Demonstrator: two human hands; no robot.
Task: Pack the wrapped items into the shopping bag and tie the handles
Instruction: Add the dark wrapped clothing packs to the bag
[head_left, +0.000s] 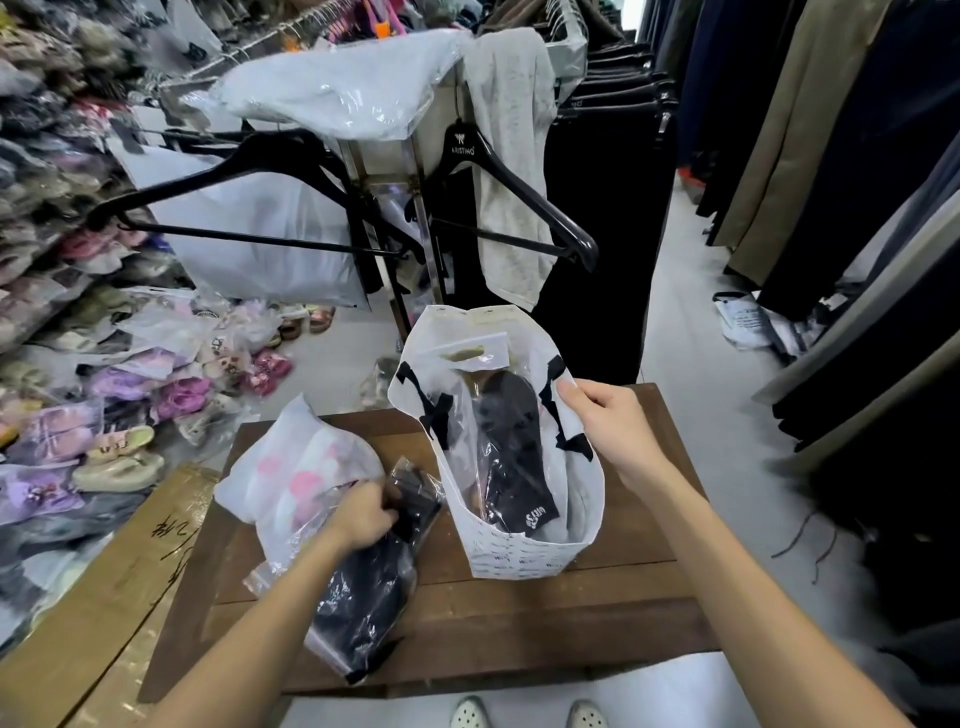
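Note:
A white shopping bag (519, 551) with black bow prints stands open on the wooden table (545, 623). Inside it lies a black garment in clear wrap (511, 441). My right hand (613, 431) pinches the bag's right rim and holds it open. To the left, my left hand (363, 514) grips a small dark item in clear wrap (415, 493). Under my left forearm lies another black wrapped garment (363, 597). A white wrapped item with pink prints (301, 478) rests on the table's left corner.
A clothes rack (415, 171) with black hangers and a grey cloth stands just behind the table. Piles of bagged slippers (130, 389) cover the floor at left. Dark trousers hang along the right. A cardboard sheet (78, 623) lies at the left front.

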